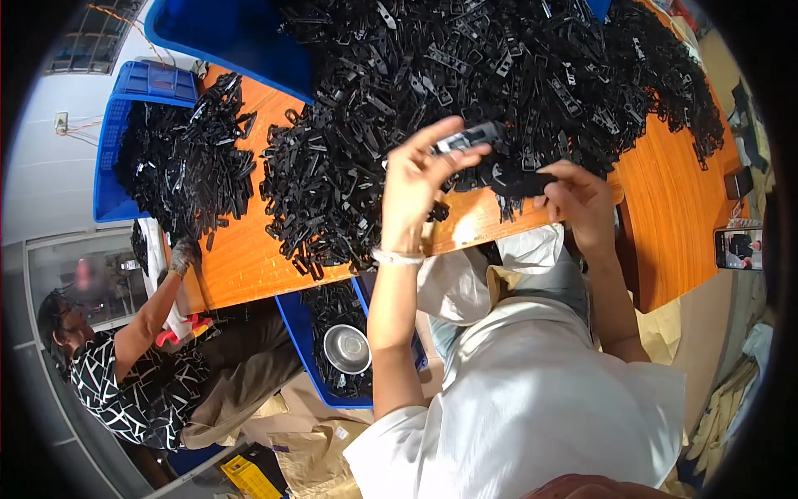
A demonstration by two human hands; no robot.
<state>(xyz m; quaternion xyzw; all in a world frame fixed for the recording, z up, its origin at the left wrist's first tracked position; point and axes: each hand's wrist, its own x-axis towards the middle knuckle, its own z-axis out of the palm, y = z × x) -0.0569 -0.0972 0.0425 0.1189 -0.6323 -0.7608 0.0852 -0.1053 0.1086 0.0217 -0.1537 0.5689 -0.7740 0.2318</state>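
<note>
My left hand (413,179) is raised above the table edge, thumb and fingers closed on a shiny black plastic piece (467,140), slightly blurred. To its right, my right hand (582,204) pinches a black part (525,185) between thumb and fingertips. That part's exact shape is hard to make out against the dark heap behind it. Just beyond both hands lies a large heap of small black plastic parts (366,166), many long and narrow with slots or loops, some glinting.
An orange wooden table (241,274) bears the heaps. Blue crates stand at the back (224,41) and left (108,166). A metal bowl (347,349) sits in another blue crate (291,324) below. A gloved co-worker (133,358) works at left; a phone (740,249) is at right.
</note>
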